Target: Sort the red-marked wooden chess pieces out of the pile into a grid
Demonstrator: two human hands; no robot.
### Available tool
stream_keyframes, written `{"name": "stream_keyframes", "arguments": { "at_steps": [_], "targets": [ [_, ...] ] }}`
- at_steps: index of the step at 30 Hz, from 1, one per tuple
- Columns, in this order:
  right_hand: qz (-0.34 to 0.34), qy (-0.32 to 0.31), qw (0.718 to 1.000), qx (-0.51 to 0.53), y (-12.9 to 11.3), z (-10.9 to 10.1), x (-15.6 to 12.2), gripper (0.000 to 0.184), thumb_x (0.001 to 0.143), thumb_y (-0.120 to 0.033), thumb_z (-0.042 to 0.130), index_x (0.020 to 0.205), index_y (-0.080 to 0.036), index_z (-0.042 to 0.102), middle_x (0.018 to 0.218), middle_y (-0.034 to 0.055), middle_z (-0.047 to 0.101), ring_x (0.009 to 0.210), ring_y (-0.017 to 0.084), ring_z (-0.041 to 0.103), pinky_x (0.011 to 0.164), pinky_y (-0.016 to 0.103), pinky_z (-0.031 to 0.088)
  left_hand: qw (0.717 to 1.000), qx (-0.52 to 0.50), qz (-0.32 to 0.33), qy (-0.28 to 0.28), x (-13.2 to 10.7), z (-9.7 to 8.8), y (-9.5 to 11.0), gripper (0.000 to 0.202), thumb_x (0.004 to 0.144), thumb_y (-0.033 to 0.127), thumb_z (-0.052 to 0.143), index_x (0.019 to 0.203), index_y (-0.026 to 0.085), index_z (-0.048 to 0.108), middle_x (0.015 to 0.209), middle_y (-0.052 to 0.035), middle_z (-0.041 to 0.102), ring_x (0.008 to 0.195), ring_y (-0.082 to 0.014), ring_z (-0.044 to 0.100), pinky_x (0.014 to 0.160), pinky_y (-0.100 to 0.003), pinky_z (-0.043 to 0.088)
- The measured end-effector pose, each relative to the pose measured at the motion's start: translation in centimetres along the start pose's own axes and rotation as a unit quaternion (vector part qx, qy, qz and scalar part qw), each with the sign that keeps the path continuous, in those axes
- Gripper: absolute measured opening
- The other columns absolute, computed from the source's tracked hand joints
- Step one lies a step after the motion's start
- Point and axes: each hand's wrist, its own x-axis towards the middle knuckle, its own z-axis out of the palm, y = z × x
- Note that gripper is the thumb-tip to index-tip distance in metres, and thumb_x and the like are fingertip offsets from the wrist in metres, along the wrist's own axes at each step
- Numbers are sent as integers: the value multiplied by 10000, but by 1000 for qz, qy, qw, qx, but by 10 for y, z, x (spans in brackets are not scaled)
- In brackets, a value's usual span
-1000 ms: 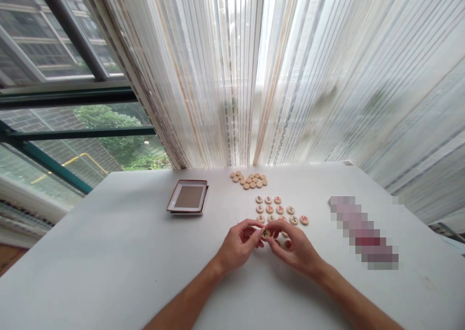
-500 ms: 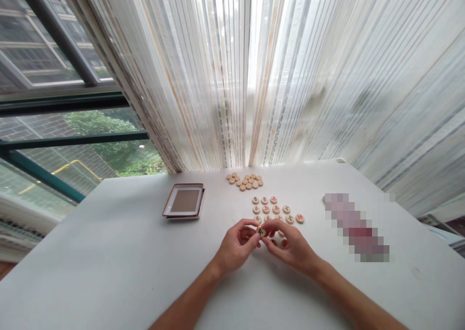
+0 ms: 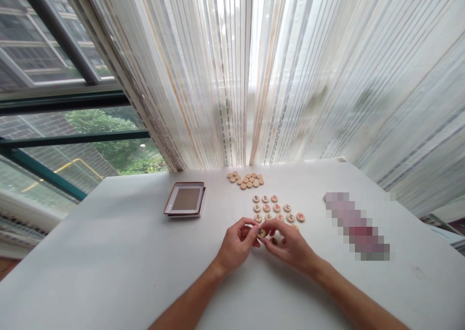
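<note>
Between the fingertips of both hands is a round wooden Chinese chess piece (image 3: 260, 232), tilted so that its black character faces me. My left hand (image 3: 235, 243) pinches it from the left, and my right hand (image 3: 288, 243) grips its right side. Just beyond the hands, several Chinese chess pieces (image 3: 276, 208) lie in rough rows, showing black or red characters. Another piece (image 3: 274, 242) shows between the fingers of my right hand, partly covered. Some pieces of the nearer rows are hidden by my hands.
Farther back on the white table (image 3: 127, 252) lies a cluster of plain-faced wooden pieces (image 3: 250, 180). An open shallow box (image 3: 185, 199) stands to the left. A pixelated long object (image 3: 358, 228) lies on the right. Striped curtains (image 3: 232, 102) hang behind the table.
Both hands stay in nearly the same place around the piece. My fingers have shifted slightly on it. The whole view has moved a little.
</note>
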Motion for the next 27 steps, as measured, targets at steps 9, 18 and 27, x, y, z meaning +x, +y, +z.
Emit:
{"name": "stream_keyframes", "arguments": {
  "at_steps": [9,18,27],
  "targets": [
    [19,7,1000,-4,5,-2,-1,185,886,-278,611,1063,-224,593,920,56,674,808,178,642,451,191,457,999,-9,6,-38,-1,-3,-2,346,894,383,652,1139,146,591,886,-87,717,736,-146,663,704,-255,527],
    [46,0,999,25,1,-4,0,121,949,-304,524,1000,-219,593,901,49,663,757,163,631,445,190,444,997,66,43,-25,-3,0,-1,336,874,356,673,1139,159,610,926,-89,722,842,-196,690,752,-300,567],
    [61,2,998,-4,2,-4,0,150,908,-350,610,860,-208,603,759,19,629,679,154,581,455,203,423,966,209,149,-22,-11,6,3,261,877,222,627,1137,207,638,1012,-46,729,776,-144,674,757,-272,570]
  ]
}}
